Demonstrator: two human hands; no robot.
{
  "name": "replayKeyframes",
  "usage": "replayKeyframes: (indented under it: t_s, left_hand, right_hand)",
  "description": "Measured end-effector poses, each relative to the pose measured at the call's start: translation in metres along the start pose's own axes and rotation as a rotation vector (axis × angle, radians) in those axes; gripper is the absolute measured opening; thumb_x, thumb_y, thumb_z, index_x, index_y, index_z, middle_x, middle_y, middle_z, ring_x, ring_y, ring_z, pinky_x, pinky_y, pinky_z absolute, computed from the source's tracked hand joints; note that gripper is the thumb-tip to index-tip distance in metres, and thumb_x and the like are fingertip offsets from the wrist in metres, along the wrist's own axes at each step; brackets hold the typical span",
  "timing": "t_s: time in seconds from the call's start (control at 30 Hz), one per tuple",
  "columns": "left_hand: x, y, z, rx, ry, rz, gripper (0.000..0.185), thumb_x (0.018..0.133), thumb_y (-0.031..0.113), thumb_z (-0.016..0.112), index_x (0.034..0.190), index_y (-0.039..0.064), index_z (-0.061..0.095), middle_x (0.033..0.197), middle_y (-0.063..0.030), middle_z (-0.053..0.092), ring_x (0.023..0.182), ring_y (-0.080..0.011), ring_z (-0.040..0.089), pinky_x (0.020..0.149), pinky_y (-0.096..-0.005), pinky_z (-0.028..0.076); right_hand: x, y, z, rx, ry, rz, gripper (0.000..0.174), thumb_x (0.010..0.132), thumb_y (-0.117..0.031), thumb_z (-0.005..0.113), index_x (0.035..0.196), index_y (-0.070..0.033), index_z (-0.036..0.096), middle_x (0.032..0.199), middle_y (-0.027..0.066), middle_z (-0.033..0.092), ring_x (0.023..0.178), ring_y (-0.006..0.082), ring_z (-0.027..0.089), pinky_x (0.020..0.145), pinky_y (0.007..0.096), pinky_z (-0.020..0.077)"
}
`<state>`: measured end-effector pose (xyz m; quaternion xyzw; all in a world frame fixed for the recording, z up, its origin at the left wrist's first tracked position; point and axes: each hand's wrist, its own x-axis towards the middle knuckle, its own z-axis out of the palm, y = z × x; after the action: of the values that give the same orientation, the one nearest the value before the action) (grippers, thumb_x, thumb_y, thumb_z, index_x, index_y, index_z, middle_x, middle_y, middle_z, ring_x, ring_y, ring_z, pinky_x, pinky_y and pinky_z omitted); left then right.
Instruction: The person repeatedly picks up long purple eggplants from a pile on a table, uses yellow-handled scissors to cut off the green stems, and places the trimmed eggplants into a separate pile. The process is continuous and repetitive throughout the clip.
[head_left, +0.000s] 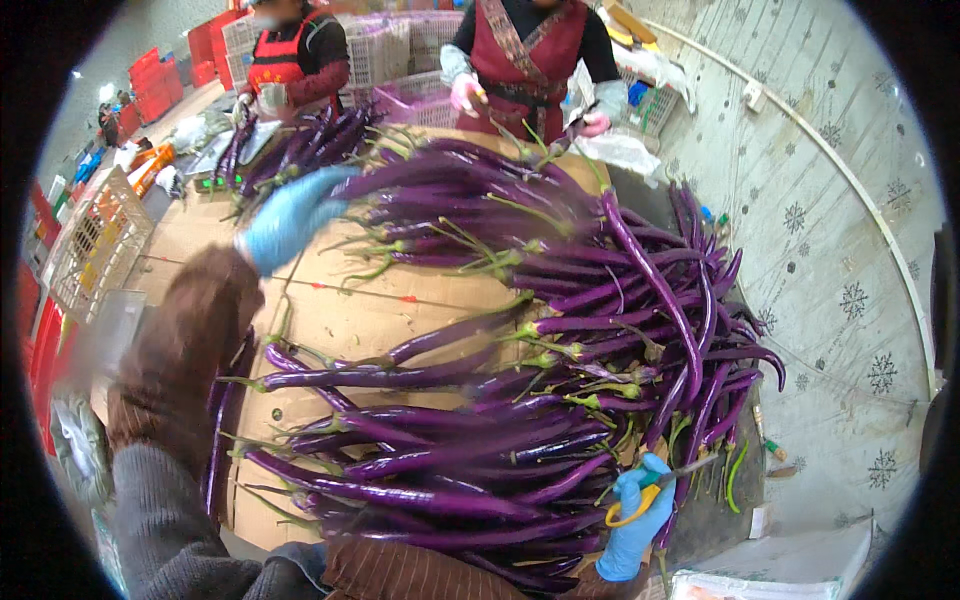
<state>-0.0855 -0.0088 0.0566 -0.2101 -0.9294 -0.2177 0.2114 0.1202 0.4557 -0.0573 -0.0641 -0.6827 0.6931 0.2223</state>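
Note:
Long purple eggplants (450, 499) with green stems lie piled across the cardboard-covered table (450, 300) before me. My left hand (292, 217), in a blue glove and blurred, reaches to the far left of the pile. Its fingers close on the end of a long eggplant (420, 172), which stretches to the right over the others. At the lower right, my right hand (637, 517), also gloved in blue, holds scissors with a yellow-orange handle (634, 506). Their blades point right, over the eggplant stems near the table's right side.
Across the table stand a person in a dark red apron (517, 67) and another in a red apron (281, 60). More eggplants (315, 146) lie near a scale at far left. A plastic crate (97, 240) stands left. A green chili pepper (737, 480) lies right.

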Motion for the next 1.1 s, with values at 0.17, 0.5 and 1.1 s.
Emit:
replayKeyframes:
  t_s: [0.17,0.5,1.1]
  left_hand:
    - [-0.085,0.070,-0.016,-0.846,-0.179,-0.532,0.035,0.097,0.030,0.048,0.121,0.004,0.051,0.074,0.0014,0.053,0.060,-0.0044,0.046,0.051,-0.0184,0.036]
    - [-0.138,0.156,-0.019,-1.145,-0.314,-0.312,0.038,0.098,0.034,0.045,0.120,0.003,0.051,0.070,0.0028,0.048,0.059,-0.0047,0.042,0.052,-0.0191,0.035]
    - [-0.103,0.207,-0.086,-1.637,-0.121,-0.067,0.047,0.096,0.048,0.044,0.103,0.003,0.055,0.061,0.0074,0.037,0.046,-0.0019,0.033,0.041,-0.0176,0.025]
  right_hand:
    - [0.015,-0.030,0.038,0.297,-0.215,0.076,0.043,0.083,0.002,0.062,0.124,0.000,0.048,0.099,0.0076,0.059,0.081,0.0110,0.055,0.069,0.0224,0.0476]
    - [0.020,-0.102,0.050,0.353,-0.066,-0.238,0.048,0.086,-0.008,0.064,0.129,-0.003,0.042,0.107,0.0119,0.061,0.087,0.0158,0.062,0.072,0.0249,0.0522]
    - [-0.054,-0.103,0.067,0.548,-0.613,0.143,0.040,0.094,-0.018,0.054,0.130,-0.004,0.041,0.120,0.0173,0.058,0.101,0.0218,0.061,0.086,0.0319,0.0486]
